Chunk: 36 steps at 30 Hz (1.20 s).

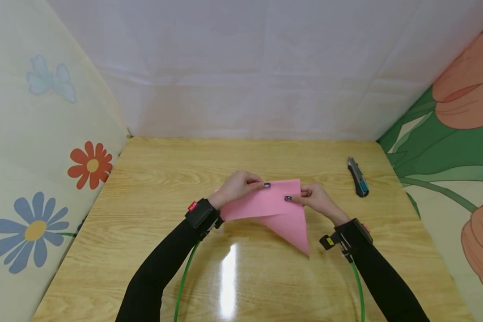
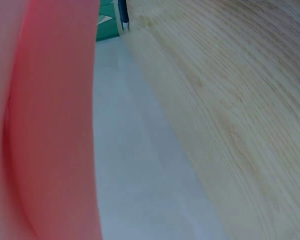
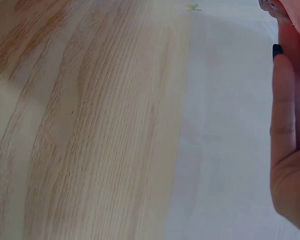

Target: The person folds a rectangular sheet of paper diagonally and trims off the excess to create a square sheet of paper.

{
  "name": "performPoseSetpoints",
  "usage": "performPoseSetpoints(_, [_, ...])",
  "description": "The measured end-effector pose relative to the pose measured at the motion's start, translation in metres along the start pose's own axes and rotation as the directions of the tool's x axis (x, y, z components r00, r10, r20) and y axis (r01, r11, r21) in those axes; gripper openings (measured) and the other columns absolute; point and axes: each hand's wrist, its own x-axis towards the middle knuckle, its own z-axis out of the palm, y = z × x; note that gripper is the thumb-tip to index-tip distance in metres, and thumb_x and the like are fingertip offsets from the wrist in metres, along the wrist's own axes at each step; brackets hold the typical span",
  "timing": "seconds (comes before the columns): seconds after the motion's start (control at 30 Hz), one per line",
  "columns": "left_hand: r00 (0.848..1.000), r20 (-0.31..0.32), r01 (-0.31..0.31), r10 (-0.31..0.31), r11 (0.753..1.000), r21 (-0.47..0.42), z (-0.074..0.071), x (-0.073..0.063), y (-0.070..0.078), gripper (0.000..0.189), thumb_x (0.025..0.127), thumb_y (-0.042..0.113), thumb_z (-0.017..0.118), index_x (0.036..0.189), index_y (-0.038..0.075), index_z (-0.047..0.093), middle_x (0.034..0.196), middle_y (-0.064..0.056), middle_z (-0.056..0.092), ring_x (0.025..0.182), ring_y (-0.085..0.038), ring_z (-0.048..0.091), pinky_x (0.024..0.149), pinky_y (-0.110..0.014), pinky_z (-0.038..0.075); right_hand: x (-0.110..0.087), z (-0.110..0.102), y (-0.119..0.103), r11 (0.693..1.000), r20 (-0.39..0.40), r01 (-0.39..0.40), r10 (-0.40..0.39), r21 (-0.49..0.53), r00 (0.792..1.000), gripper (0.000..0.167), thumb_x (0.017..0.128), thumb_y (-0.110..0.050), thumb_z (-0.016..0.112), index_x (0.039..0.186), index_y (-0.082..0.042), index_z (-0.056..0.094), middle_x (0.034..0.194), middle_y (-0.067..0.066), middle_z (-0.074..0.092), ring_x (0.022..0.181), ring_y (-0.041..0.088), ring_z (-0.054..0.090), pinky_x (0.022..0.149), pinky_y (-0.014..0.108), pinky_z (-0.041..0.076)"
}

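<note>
A sheet of pink paper point(image 1: 261, 201), partly folded, is held up over the middle of the wooden table. One pointed corner of it hangs down toward the front right. My left hand point(image 1: 241, 187) pinches its upper edge, thumb on the near face and fingers behind. At the right edge, my right hand point(image 1: 315, 199) pinches the paper the same way. In the left wrist view the pink paper point(image 2: 60, 120) fills the left side, large and blurred. The right wrist view catches my right hand point(image 3: 290, 130) at its border, with the paper just beyond the fingertips.
A utility knife point(image 1: 358, 177) lies on the table point(image 1: 165, 165) at the back right. A white cloth point(image 1: 241, 71) hangs behind the table, and flower-patterned cloths flank both sides. Green cables point(image 1: 184, 281) run from the wrist cameras.
</note>
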Motion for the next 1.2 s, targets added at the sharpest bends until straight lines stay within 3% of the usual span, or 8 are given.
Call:
performPoseSetpoints(0.17, [1.0,0.015,0.003,-0.003,1.0,-0.01,-0.001,-0.001,-0.002,0.021,0.093,0.023,0.06,0.105,0.012,0.072,0.058,0.002,0.05,0.046,-0.007,0.028,0.047,-0.019,0.021,-0.001,0.0,0.001,1.0,0.034,-0.004,0.004,0.01,0.999,0.028,0.088,-0.004,0.063,0.109,0.014,0.062,0.089,0.023,0.069,0.068,0.009,0.065,0.065,0.025,0.055])
performPoseSetpoints(0.43, [1.0,0.016,0.012,-0.012,1.0,-0.02,-0.001,0.0,-0.003,0.02,0.092,0.023,0.061,0.101,0.01,0.074,0.082,-0.001,0.069,0.054,-0.006,0.04,0.051,-0.018,0.027,-0.002,0.001,0.002,1.0,0.012,0.017,-0.017,0.01,1.0,0.026,0.088,-0.002,0.062,0.109,0.014,0.062,0.089,0.023,0.069,0.067,0.009,0.064,0.063,0.024,0.054])
performPoseSetpoints(0.73, [0.997,0.063,-0.044,0.042,0.999,0.023,-0.003,-0.001,-0.006,0.018,0.09,0.018,0.063,0.095,0.005,0.075,0.088,-0.006,0.073,0.064,-0.005,0.054,0.057,-0.016,0.04,-0.008,0.0,0.008,1.0,0.012,0.024,-0.024,0.015,1.0,0.029,0.088,0.001,0.06,0.113,0.016,0.058,0.085,0.024,0.069,0.064,0.008,0.062,0.059,0.022,0.052])
performPoseSetpoints(0.93, [0.991,0.126,-0.035,0.037,0.999,-0.02,-0.006,-0.003,-0.008,0.02,0.092,0.019,0.062,0.094,0.005,0.075,0.074,-0.002,0.069,0.052,-0.006,0.046,0.051,-0.017,0.033,-0.013,-0.003,0.011,0.999,0.002,0.002,-0.002,0.04,1.0,0.029,0.088,0.002,0.06,0.112,0.018,0.058,0.087,0.025,0.068,0.065,0.006,0.062,0.058,0.022,0.053])
performPoseSetpoints(1.2, [0.982,0.179,-0.05,0.056,0.998,-0.034,-0.01,-0.004,-0.012,0.019,0.091,0.017,0.063,0.092,0.003,0.075,0.069,-0.001,0.067,0.052,-0.004,0.046,0.049,-0.016,0.035,-0.016,-0.002,0.018,0.998,0.001,0.0,0.0,0.07,1.0,0.028,0.089,0.002,0.059,0.111,0.019,0.058,0.088,0.025,0.068,0.066,0.006,0.063,0.058,0.023,0.053])
